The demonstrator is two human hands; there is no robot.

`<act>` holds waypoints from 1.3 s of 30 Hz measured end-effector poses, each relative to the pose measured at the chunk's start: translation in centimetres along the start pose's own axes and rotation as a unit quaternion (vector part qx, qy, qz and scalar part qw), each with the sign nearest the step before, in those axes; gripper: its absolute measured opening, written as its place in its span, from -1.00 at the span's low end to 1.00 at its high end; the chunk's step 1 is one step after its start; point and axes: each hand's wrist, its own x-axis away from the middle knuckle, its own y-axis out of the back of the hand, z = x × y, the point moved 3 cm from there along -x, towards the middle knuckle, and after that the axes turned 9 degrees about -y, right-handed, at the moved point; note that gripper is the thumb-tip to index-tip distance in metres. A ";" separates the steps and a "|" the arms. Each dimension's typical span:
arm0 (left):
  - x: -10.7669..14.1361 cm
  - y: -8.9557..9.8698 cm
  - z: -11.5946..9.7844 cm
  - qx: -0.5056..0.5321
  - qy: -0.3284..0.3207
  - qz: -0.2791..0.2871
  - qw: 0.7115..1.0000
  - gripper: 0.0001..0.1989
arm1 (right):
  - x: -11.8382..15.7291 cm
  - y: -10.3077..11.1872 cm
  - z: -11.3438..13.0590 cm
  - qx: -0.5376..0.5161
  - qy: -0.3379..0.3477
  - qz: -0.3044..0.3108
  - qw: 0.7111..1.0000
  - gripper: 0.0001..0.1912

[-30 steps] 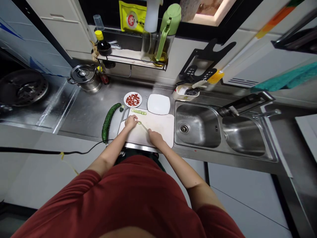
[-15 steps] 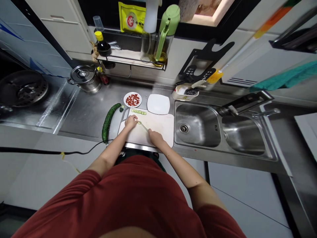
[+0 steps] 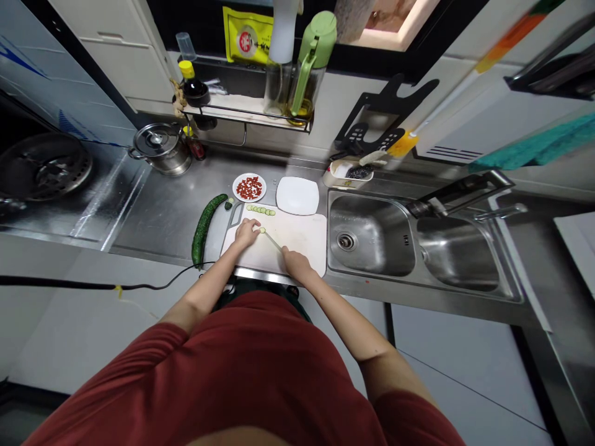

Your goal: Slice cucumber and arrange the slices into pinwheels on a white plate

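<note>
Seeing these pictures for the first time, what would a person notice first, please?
The white cutting board in the middle of the steel counter stands out, with the left hand and the right hand, holding a knife, over it. A long dark green cucumber lies just left of the board. To the right, the double steel sink looks large and bright.

Head camera looks forward and down onto the counter (image 3: pixel 158 217).

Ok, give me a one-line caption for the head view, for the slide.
Left hand steadies a cucumber end while right hand works a knife on a white cutting board.
</note>
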 end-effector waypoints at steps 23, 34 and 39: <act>1.7 -0.1 -2.8 -0.093 -0.043 -0.012 0.995 -0.75 | 0.8 -1.7 -1.9 -0.029 -0.031 0.016 0.999 -0.69; 0.6 0.5 -2.9 -0.060 -0.031 0.005 0.998 -0.82 | 1.1 -1.9 -4.1 -0.082 -0.062 0.005 0.995 -0.72; -0.4 0.7 -1.9 -0.030 0.001 -0.010 0.999 -0.88 | 0.7 -2.1 -5.9 -0.106 -0.077 -0.016 0.991 -0.72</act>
